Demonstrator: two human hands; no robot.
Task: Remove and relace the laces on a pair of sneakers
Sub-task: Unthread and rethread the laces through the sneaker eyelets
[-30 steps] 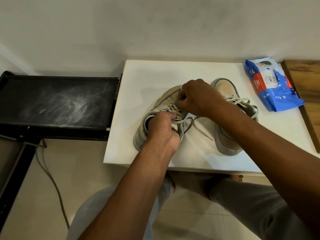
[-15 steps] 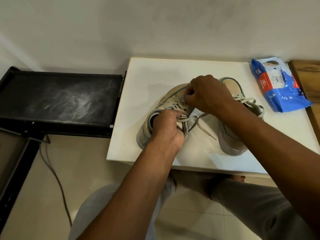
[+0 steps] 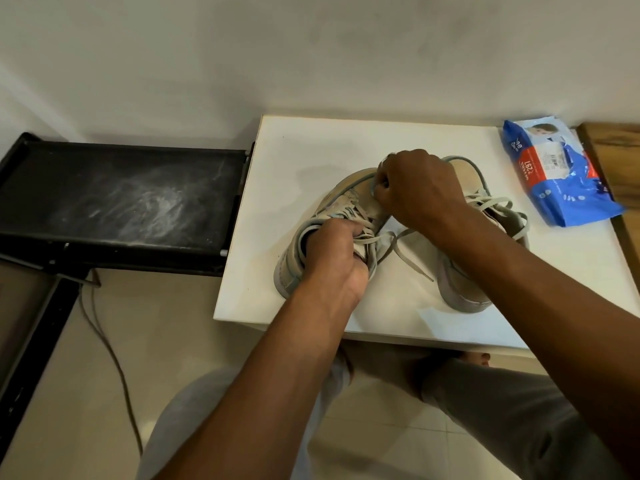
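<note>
Two beige sneakers with grey trim lie on a small white table. My left hand grips the tongue and collar of the left sneaker, fingers curled into its opening. My right hand pinches that shoe's lace near the toe end of the eyelets; loose lace ends trail on the table between the shoes. The right sneaker lies behind my right forearm, its lace looped loosely on top.
A blue wipes packet lies at the table's back right corner, beside a wooden surface. A black dusty tray adjoins the table on the left, with a cable on the tiled floor. My knees are below the table edge.
My right hand has shifted slightly toward the toe of the left sneaker while working the lace. My left hand keeps its grip on the shoe. The view has drifted a little.
</note>
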